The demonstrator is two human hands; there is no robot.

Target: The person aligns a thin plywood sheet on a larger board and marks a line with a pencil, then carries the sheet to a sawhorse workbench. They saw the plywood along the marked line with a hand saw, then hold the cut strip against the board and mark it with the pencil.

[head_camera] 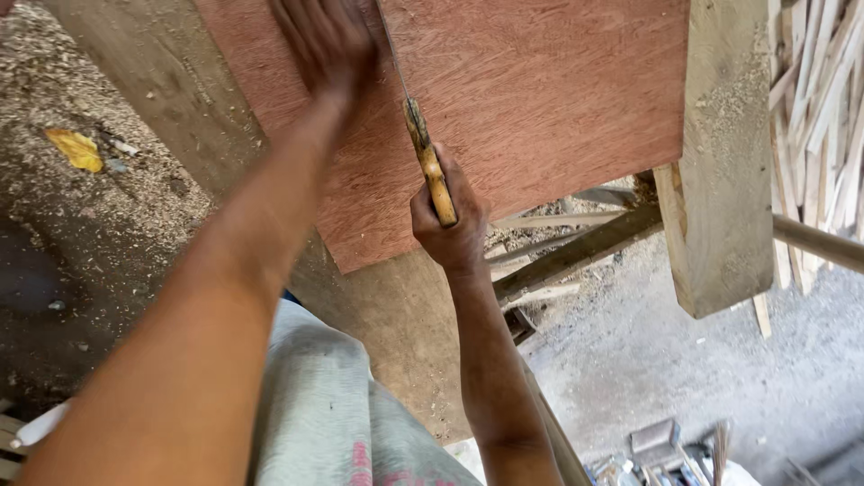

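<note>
Here the reddish plywood sheet (531,99) lies flat on the desk (153,81), its near edge jutting past it. The left hand (328,40) presses flat and spread on the sheet. Just beside it, the right hand (447,220) is closed around the wooden handle of a handsaw (423,148), whose blade runs up across the sheet.

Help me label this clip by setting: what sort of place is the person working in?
Most likely a rough woodworking shop or carpentry yard. The right hand holds a wooden-handled saw against a reddish plywood sheet, sawdust covers the ground, and thin wood offcuts are piled at the right.
</note>
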